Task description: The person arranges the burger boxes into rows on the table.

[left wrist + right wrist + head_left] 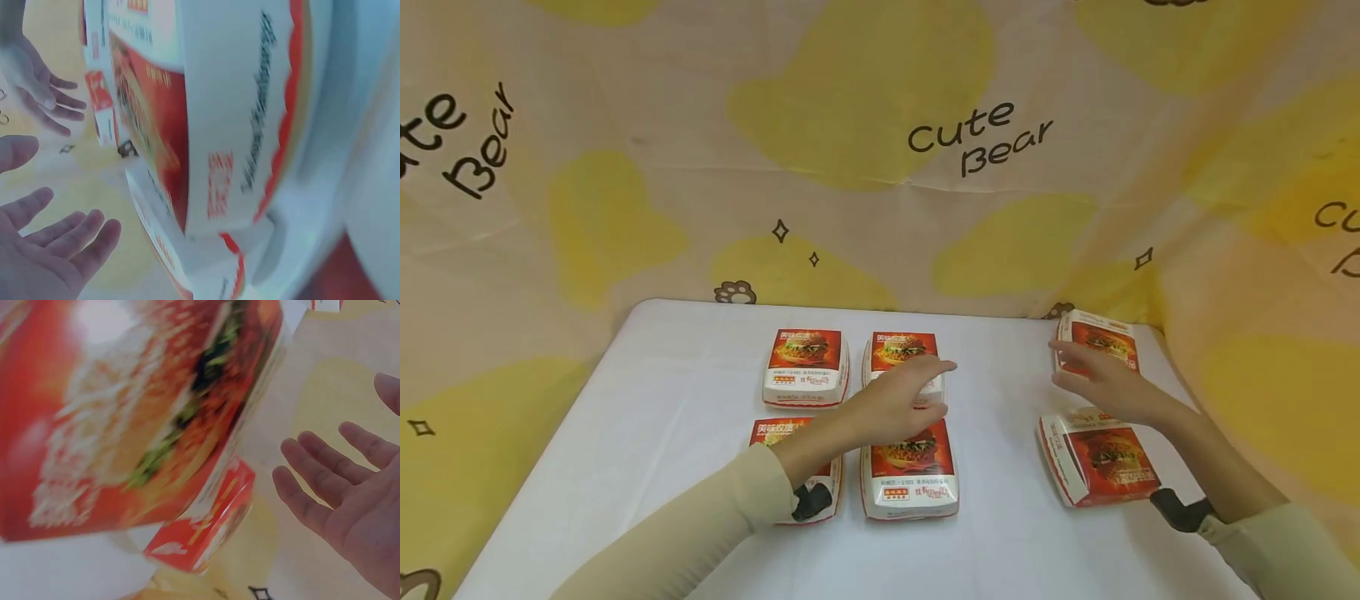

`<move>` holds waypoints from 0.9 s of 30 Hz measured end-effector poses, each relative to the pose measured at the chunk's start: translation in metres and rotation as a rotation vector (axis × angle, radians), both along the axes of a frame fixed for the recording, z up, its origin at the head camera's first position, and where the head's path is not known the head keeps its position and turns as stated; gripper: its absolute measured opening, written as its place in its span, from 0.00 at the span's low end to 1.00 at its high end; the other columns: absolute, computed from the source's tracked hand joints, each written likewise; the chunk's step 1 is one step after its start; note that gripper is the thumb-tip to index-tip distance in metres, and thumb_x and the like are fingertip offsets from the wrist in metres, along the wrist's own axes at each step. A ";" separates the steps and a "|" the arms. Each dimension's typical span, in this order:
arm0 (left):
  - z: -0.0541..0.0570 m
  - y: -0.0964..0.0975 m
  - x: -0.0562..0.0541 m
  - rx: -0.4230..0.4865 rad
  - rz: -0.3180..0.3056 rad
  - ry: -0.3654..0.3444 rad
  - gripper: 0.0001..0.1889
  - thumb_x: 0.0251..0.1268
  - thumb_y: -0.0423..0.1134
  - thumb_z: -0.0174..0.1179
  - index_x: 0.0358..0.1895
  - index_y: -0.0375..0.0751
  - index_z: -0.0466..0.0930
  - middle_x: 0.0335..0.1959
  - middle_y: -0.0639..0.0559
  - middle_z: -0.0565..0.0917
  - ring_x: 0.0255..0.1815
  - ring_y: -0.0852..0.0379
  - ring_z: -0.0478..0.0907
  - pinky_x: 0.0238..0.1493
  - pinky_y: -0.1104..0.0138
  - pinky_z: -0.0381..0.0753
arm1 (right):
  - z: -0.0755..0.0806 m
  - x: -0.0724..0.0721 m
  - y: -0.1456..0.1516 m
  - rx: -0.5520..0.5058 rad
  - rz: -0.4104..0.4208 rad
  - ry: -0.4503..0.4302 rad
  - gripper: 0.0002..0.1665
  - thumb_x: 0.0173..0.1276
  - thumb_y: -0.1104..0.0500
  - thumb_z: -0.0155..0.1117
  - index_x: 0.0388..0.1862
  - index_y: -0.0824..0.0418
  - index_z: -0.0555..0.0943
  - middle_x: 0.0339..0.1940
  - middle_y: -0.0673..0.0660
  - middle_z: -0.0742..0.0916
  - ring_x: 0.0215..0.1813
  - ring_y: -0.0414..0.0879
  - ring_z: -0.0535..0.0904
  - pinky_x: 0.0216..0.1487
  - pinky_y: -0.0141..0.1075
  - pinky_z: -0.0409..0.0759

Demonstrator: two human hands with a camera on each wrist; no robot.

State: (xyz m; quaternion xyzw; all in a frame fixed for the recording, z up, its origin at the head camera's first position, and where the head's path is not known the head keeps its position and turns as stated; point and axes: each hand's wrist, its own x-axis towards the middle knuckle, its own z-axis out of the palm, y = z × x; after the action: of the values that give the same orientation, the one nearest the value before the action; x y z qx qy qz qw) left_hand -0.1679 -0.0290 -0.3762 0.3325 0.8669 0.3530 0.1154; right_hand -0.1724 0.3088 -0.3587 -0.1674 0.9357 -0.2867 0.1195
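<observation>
Several red-and-white burger boxes lie on a white-covered table. My left hand is over the middle pair, its fingers spread and holding nothing. It partly hides the far middle box and overlaps the top of the near middle box. My right hand is over the right-hand pair, fingers extended, nothing in it. It covers part of the far right box; the near right box sits turned at an angle below it. In the right wrist view, that hand is apart from the large burger box.
Left of the middle pair lie a far left box and a near left box, the latter partly behind my left forearm. Yellow-patterned cloth hangs behind and beside the table.
</observation>
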 end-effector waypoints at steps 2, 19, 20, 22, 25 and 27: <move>0.000 0.005 0.005 0.001 -0.019 -0.002 0.30 0.71 0.43 0.58 0.74 0.46 0.65 0.73 0.50 0.67 0.75 0.54 0.62 0.72 0.56 0.64 | -0.002 0.007 0.011 0.010 -0.018 0.002 0.35 0.76 0.51 0.57 0.73 0.70 0.63 0.67 0.74 0.74 0.65 0.72 0.70 0.57 0.67 0.73; -0.003 0.022 0.036 -0.043 -0.099 -0.017 0.32 0.71 0.47 0.59 0.76 0.52 0.63 0.75 0.50 0.65 0.76 0.55 0.60 0.72 0.56 0.64 | -0.027 0.043 0.063 0.073 -0.124 -0.118 0.39 0.75 0.51 0.57 0.75 0.71 0.58 0.69 0.80 0.65 0.65 0.80 0.63 0.49 0.72 0.73; -0.004 0.024 0.036 -0.039 -0.105 -0.014 0.32 0.71 0.47 0.58 0.76 0.51 0.63 0.75 0.50 0.65 0.76 0.55 0.60 0.72 0.56 0.64 | -0.028 0.044 0.065 0.069 -0.128 -0.136 0.40 0.75 0.51 0.57 0.76 0.71 0.57 0.70 0.81 0.64 0.65 0.81 0.63 0.49 0.71 0.74; -0.005 0.027 0.038 -0.033 -0.117 -0.008 0.32 0.71 0.46 0.58 0.76 0.51 0.63 0.75 0.49 0.66 0.76 0.56 0.60 0.72 0.58 0.63 | -0.028 0.046 0.067 0.056 -0.136 -0.174 0.40 0.75 0.51 0.56 0.76 0.71 0.56 0.70 0.82 0.62 0.65 0.82 0.63 0.49 0.69 0.76; -0.006 0.032 0.040 -0.035 -0.121 -0.005 0.32 0.71 0.46 0.59 0.76 0.50 0.63 0.75 0.51 0.66 0.76 0.57 0.61 0.72 0.59 0.64 | -0.029 0.048 0.068 0.006 -0.140 -0.234 0.41 0.76 0.51 0.55 0.77 0.72 0.53 0.70 0.83 0.61 0.64 0.82 0.64 0.49 0.63 0.80; -0.006 0.035 0.041 -0.042 -0.118 -0.010 0.32 0.71 0.47 0.59 0.76 0.51 0.62 0.75 0.52 0.66 0.76 0.58 0.60 0.72 0.60 0.64 | -0.029 0.050 0.069 -0.031 -0.144 -0.266 0.41 0.77 0.52 0.54 0.77 0.72 0.52 0.69 0.83 0.61 0.63 0.81 0.66 0.48 0.59 0.82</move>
State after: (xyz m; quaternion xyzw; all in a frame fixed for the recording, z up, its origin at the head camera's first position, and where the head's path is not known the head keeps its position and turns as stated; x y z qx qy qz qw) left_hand -0.1266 0.0062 -0.3824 0.3789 0.8524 0.3289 0.1472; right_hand -0.1228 0.3774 -0.3881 -0.0625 0.9166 -0.3286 0.2188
